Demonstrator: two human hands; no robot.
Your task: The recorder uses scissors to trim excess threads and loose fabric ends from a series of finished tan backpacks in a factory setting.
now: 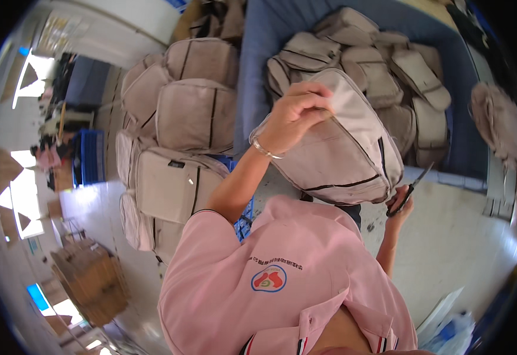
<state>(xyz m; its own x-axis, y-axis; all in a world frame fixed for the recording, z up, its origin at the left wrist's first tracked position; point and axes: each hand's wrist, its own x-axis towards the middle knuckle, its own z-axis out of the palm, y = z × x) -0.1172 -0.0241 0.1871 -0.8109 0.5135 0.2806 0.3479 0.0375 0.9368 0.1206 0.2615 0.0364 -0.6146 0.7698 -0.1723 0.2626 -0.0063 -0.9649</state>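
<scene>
A light grey-beige backpack (329, 157) with dark zip lines hangs tilted in front of me. My left hand (294, 115), with a bracelet at the wrist, is closed on the bag's upper edge. Low on the right, beside the bag's corner, my right hand (401, 208) grips dark-handled scissors (412, 188). Their blades point up and to the right, away from the fabric. Whether the fingers of that hand also touch the bag, I cannot tell.
A large blue fabric-lined bin (353, 9) holds several similar bags (421, 77). More beige backpacks (190, 112) are stacked left of it, with blue crate plastic showing among them. One bag (495, 121) hangs at the far right. Flattened cardboard (90, 281) stands at the lower left.
</scene>
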